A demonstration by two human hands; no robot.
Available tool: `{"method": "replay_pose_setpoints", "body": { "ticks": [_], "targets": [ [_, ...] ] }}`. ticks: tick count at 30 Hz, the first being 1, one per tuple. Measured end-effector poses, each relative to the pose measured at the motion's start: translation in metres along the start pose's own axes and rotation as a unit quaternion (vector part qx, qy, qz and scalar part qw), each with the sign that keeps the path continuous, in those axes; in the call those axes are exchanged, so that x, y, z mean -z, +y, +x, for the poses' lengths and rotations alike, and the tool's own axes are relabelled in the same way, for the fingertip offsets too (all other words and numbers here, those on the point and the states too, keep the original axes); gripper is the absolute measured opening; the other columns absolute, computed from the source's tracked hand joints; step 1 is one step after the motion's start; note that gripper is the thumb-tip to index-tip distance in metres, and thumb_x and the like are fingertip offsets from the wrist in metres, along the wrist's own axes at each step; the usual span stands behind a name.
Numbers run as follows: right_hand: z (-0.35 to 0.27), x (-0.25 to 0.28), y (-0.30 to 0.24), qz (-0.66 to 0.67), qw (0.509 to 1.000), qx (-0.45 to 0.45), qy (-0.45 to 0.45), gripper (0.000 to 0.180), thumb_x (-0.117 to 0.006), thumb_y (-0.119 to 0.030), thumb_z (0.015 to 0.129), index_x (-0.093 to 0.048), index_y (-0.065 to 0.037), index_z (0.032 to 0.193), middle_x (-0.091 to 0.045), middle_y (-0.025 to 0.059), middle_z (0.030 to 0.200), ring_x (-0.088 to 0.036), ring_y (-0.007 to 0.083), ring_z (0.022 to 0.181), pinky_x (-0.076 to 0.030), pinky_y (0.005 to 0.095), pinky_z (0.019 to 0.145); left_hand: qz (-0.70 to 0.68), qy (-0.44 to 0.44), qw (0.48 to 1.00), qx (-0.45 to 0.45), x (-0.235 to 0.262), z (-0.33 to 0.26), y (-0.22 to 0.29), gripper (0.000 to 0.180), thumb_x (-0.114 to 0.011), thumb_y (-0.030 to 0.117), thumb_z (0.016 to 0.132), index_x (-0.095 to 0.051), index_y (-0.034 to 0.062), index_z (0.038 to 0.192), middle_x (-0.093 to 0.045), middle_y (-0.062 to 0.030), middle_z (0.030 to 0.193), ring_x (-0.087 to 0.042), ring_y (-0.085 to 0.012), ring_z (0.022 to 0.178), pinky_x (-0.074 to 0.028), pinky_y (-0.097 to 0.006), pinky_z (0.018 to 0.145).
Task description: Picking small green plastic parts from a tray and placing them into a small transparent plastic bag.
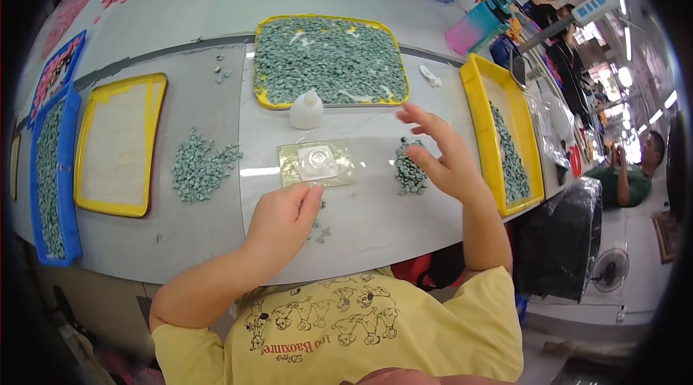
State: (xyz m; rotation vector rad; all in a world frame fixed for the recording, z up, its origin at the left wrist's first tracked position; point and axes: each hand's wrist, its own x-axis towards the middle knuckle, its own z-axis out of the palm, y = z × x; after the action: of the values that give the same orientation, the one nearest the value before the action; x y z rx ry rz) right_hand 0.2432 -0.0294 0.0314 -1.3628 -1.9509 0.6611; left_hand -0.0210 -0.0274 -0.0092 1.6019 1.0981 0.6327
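Note:
My left hand (283,217) is closed, thumb against the fingers, at the near edge of a clear greenish plate (343,168). Whatever it may pinch is too small to make out. On that plate lies a whitish square (307,168) with a round mark. My right hand (449,160) is raised with its fingers apart, just right of a small pile of dark green pieces (411,174). A few loose green pieces (320,232) lie beside my left hand. A white squeeze bottle (306,112) stands behind the plate.
Behind the bottle, a yellow-rimmed tray (406,85) is covered with green pieces. Another green pile (202,168), a yellow-framed tray (81,161) and a blue bin (70,168) are at left. At right stands a yellow bin (530,140); a tumbler (480,23) stands farther back.

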Motion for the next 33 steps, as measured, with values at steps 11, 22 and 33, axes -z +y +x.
{"method": "replay_pose_setpoints", "body": {
  "ticks": [11,22,33],
  "targets": [
    [-0.074,-0.004,0.030,-0.266,0.962,-0.058,-0.032,0.081,-0.075,-0.030,0.069,-0.033,-0.008,0.135,-0.023,0.0211,0.142,-0.017,0.0410,0.132,-0.021,0.0469,0.106,0.333,-0.065,0.938,-0.072,-0.026,-0.018,0.026,0.035,-0.052,0.029,0.088,-0.055,0.0012,0.068,-0.057,-0.0170,0.064,-0.057,-0.0362,0.062,-0.046,-0.043,0.055],
    [-0.042,0.015,-0.041,-0.184,0.973,0.081,0.109,0.045,-0.070,-0.014,0.073,-0.055,-0.005,0.114,-0.052,0.0137,0.117,-0.048,0.0313,0.109,-0.039,0.0382,0.093,-0.226,-0.102,0.961,0.124,0.028,-0.016,0.098,0.034,-0.045,0.031,0.094,-0.046,0.0084,0.068,-0.043,0.0011,0.056,-0.038,-0.0126,0.046,-0.030,-0.026,0.039],
    [0.041,-0.010,-0.045,-0.116,0.989,0.042,0.086,0.024,-0.061,-0.003,0.078,-0.060,-0.005,0.102,-0.059,0.0090,0.087,-0.057,0.0242,0.082,-0.046,0.0333,0.073,-0.629,-0.015,0.738,0.243,0.059,0.005,0.064,0.020,-0.043,0.024,0.094,-0.042,0.0108,0.079,-0.039,0.0009,0.067,-0.033,-0.0074,0.052,-0.020,-0.019,0.036]
  ]
}}
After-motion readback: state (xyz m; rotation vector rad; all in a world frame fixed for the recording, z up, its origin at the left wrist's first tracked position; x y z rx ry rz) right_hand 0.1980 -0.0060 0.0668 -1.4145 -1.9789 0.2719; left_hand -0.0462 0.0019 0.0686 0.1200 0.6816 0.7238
